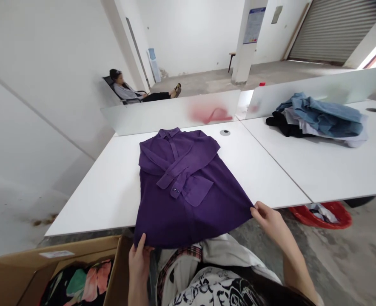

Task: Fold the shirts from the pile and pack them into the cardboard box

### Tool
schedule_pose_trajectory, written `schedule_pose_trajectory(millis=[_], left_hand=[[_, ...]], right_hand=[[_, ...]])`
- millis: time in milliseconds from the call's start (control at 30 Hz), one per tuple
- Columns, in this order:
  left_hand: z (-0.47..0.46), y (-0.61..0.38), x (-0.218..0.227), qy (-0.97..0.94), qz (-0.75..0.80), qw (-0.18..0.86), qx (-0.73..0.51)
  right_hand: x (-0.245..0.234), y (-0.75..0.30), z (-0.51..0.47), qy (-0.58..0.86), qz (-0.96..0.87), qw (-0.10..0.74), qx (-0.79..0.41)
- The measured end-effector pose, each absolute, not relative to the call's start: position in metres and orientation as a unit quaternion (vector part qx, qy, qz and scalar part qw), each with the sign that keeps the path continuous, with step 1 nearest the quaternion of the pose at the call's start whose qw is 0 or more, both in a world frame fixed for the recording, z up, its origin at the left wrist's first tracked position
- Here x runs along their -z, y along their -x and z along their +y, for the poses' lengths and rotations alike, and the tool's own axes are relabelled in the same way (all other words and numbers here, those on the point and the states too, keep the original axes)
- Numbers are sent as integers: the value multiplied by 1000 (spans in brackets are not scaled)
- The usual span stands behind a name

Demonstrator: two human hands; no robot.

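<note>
A purple long-sleeved shirt (167, 208) lies front side up on the white table (111, 191), its collar toward the far edge. Both sleeves are folded inward and cross over the chest, and one cuff shows small dark buttons. The hem hangs past the table's near edge. My left hand (139, 257) is closed on the hem's left corner, thumb on top. At the right corner of the hem, my right hand (266, 216) pinches the fabric between thumb and fingers. The hem is stretched out between my two hands.
A pile of clothes (325, 117) lies on the right-hand table. Frosted dividers (175, 112) line the back edge. An open cardboard box (121, 267) with floral fabric stands lower left. A red basket (343, 214) of clothes is under the table. A person (127, 91) reclines in a chair beyond.
</note>
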State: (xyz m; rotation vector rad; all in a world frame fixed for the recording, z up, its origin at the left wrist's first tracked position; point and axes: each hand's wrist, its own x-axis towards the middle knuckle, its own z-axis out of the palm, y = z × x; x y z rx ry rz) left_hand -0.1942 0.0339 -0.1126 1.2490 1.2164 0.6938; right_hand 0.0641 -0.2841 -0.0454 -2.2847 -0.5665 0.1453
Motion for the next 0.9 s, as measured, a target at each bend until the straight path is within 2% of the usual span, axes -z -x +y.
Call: schedule_pose_trajectory(millis=[100,233,367,533,633,900], left_hand=[[43,198,103,-503,511,628,-303],[45,195,99,-526,463,693,-171],[40,194,104,-540,439,707,-128],[40,205,103,-508,446,713,-186],[42,210,97,-478,457,718,-218],[31,203,108,-378,474,761,-232]], right_hand=[[42,-67,-279,839,-206,497,-75],[63,-70,-267,770,-191,586,-163],[88,-74,-267,791,-225,555,-124],[91,-79,-281,865,-161,470,-73],[81,-80,-285,876,-163,451,-55],[82,-76,-285,868,-180,429,-175]])
